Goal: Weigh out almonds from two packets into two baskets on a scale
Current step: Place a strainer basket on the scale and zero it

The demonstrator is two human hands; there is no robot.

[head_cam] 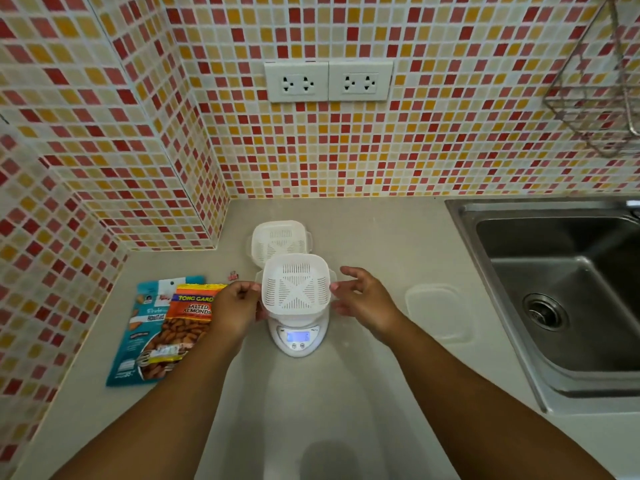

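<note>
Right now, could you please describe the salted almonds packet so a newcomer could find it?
Start at the white scale mid-counter, then look left. Two packets overlap there; it is the orange packet lying on top of the teal packet.

A white slotted basket (295, 285) sits on a digital scale (297, 336) on a beige counter (346, 393). The left hand (236, 306) grips its side; the right hand (363, 299) hovers open beside it.

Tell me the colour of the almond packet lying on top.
Orange, with a yellow band; the top packet shows best in the head view.
</note>
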